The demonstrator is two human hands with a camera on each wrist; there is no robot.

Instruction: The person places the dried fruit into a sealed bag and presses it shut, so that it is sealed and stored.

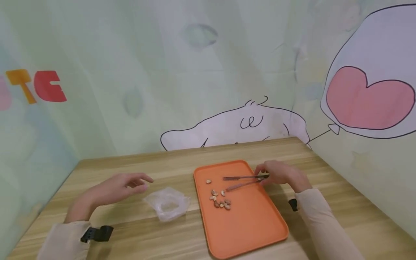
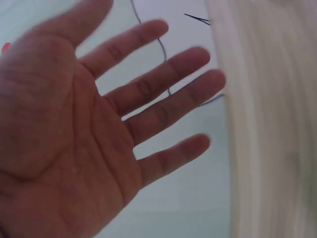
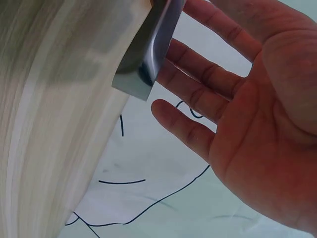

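My right hand (image 1: 279,172) is at the right edge of an orange tray (image 1: 247,224), holding metal tongs (image 1: 242,177) near their bent end. The two arms of the tongs reach left over the tray and stand apart. In the right wrist view the bent metal end (image 3: 141,69) lies against the fingers. Small brown, curved, nut-like pieces (image 1: 227,206) are scattered on the tray, left of the tongs' tips. My left hand (image 1: 113,187) hovers over the table, its fingers extended and holding nothing. Just right of it is a crumpled translucent plastic bag (image 1: 165,216).
The wood-grain table (image 1: 130,231) carries the tray and the bag. A curtain-like backdrop (image 1: 130,72) with cartoon drawings hangs behind the table and along its sides. Dark straps (image 1: 97,234) sit on both wrists.
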